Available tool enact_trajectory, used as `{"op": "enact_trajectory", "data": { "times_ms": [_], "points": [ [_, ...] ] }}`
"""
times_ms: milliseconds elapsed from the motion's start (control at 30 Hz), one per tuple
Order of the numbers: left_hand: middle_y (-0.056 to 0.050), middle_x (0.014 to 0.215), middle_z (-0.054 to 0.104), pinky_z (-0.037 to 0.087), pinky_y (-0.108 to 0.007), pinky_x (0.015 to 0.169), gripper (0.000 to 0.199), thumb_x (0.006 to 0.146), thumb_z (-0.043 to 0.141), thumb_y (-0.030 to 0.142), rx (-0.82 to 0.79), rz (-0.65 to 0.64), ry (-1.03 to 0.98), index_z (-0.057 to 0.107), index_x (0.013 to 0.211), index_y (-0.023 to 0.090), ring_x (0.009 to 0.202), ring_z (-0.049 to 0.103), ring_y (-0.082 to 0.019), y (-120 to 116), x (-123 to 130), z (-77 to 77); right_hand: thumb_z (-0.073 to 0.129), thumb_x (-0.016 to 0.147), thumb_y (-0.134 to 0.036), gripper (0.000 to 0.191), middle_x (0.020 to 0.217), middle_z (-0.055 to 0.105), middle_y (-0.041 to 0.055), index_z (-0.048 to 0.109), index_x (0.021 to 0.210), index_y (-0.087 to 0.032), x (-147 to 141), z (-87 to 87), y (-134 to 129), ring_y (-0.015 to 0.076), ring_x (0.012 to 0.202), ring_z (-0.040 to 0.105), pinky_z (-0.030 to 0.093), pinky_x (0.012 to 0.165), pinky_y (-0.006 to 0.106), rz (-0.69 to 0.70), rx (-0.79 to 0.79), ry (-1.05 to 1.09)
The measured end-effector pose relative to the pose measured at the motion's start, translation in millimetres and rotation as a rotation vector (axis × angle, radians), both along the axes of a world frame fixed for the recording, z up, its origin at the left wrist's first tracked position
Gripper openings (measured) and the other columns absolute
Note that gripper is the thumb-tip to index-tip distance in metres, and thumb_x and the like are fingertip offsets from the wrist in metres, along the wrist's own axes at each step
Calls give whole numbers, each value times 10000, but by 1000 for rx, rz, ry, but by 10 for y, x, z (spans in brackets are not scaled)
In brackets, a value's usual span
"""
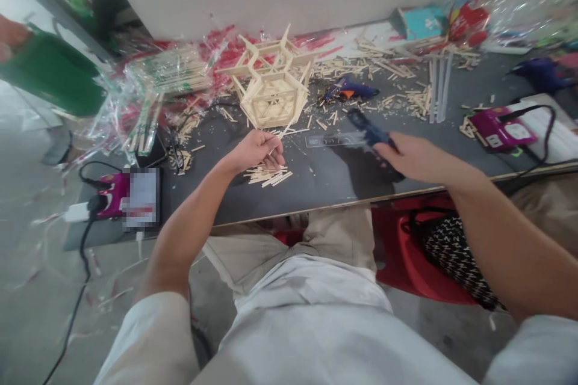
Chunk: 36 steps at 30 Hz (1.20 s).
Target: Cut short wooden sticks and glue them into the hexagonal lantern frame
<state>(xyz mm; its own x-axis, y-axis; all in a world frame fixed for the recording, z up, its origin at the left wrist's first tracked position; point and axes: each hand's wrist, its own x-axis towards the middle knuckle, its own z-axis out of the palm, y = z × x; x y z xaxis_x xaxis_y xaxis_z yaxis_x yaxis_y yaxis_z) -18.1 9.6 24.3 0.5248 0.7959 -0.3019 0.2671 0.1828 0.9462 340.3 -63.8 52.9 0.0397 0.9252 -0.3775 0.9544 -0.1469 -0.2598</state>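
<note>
My left hand (259, 150) is closed, pinching a thin wooden stick (285, 130) that points up and to the right. Beneath its fingers lies a small pile of short cut sticks (271, 177). Just beyond this hand stands a lattice frame of wooden sticks (273, 102), with a hexagonal front and prongs rising at the top. My right hand (409, 156) grips a dark blue plier-like hand tool (368, 127), held over the table and pointing away to the left. Motion blurs the tool, so its jaws cannot be made out clearly.
A blue glue gun (354, 89) lies behind the tool among scattered stick offcuts. Clear glue sticks (439, 89) and a purple power socket (506, 127) are at the right. Bagged sticks (169, 75), a phone (142, 198) and cables lie left. A green bin (49, 72) stands beside the table.
</note>
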Motion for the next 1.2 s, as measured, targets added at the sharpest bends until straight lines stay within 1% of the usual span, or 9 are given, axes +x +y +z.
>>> {"op": "enact_trajectory", "data": {
  "times_ms": [33,133,267,367,467,800,1000,1100,1200],
  "points": [
    [-96,709,793,536,-174,486,352,1129,537,149,-8,0,6,644,795,124,557,768,-147,-3,3,7,511,1104,-315,145,1051,763,140,585,1063,-197,-127,45,26,265,934,724,505,833,345,38,-43,59],
    [-91,694,786,526,-173,463,357,1126,530,143,-27,-9,27,644,788,127,555,769,-156,-17,14,35,563,1074,-362,191,929,741,60,571,934,-232,-482,167,85,226,828,695,484,734,315,141,-139,185],
    [-80,690,784,546,-167,487,334,1113,590,182,-28,-14,34,645,788,129,568,774,-156,-29,15,70,587,1065,-333,198,853,699,25,576,894,-233,-851,339,122,177,721,642,459,650,288,173,-260,328],
    [-78,690,783,546,-163,498,342,1111,604,202,-19,-6,47,640,778,130,558,762,-146,-31,16,88,577,1072,-311,204,766,622,1,575,882,-235,-1041,451,127,154,627,557,415,588,288,171,-287,358],
    [-89,706,790,542,-172,501,346,1118,571,202,-26,1,79,642,787,131,560,760,-150,-37,30,94,577,1080,-318,223,729,580,-11,558,875,-234,-1158,490,128,142,591,524,408,586,280,162,-286,342],
    [-86,697,776,546,-192,529,337,1124,562,226,-22,-63,118,644,810,134,537,732,-144,-57,42,114,547,1069,-287,233,741,553,-2,471,854,-237,-1263,364,85,145,609,506,399,574,283,160,-234,388],
    [-82,673,768,542,-197,511,361,1127,521,182,-38,-43,143,636,788,137,505,720,-146,-50,56,112,513,1062,-236,330,765,564,22,380,761,-236,-1331,269,44,166,681,510,399,666,307,219,-87,315],
    [-76,658,765,540,-195,501,348,1122,539,186,-54,-30,150,635,791,140,495,719,-150,-51,70,106,528,1082,-311,350,806,612,49,415,760,-239,-1360,193,29,192,724,563,408,691,318,211,-42,286],
    [-71,637,759,537,-187,486,363,1124,531,167,-63,-8,179,640,779,135,474,712,-148,-54,79,109,538,1108,-456,396,842,664,79,468,784,-239,-1367,119,19,215,751,607,411,687,321,152,-26,277]
  ]
}}
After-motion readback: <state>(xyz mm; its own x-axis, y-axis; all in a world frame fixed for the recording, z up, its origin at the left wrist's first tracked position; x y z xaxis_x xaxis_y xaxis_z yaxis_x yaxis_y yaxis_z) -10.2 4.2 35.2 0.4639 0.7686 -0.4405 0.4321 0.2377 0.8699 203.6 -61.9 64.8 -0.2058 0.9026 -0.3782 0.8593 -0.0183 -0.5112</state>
